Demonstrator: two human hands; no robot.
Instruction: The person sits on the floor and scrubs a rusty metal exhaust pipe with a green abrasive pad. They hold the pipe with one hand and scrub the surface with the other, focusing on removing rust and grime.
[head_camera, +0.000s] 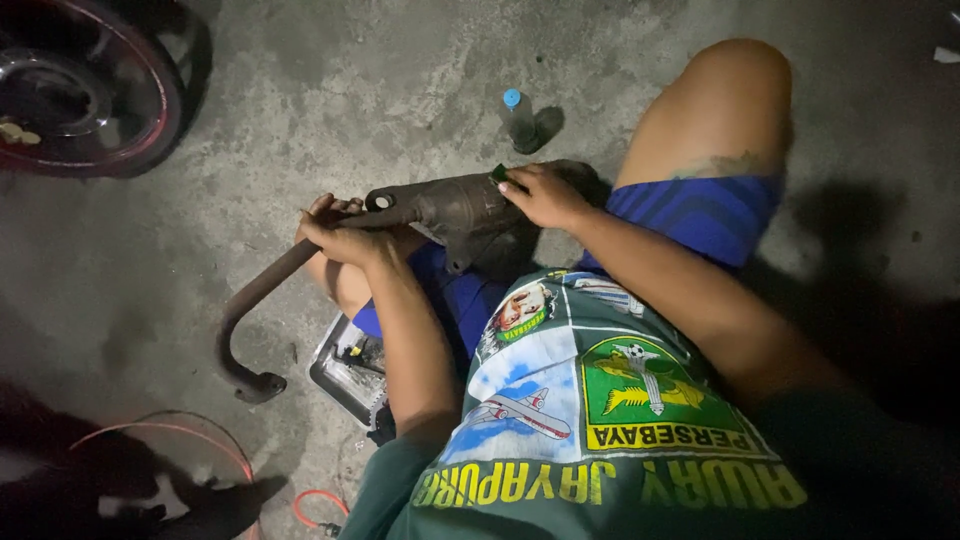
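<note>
Gripping the rusty, curved pipe (262, 290) of an exhaust (440, 210), the left hand (340, 232) has its fingers wrapped tight where the tube meets the fat, dull-metal body lying across the lap. Just right of those fingers, the right hand (545, 195) presses a small green pad (498, 174) under flat fingertips onto that body. Beyond them a blue-capped bottle (518, 120) stands on rough concrete (380, 80).

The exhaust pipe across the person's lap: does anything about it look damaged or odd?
Yes. The exhaust pipe looks brown and rusty along its curved end, and that end rests on the concrete floor. The left hand grips the tube; the right hand presses a small green piece against the muffler.
</note>
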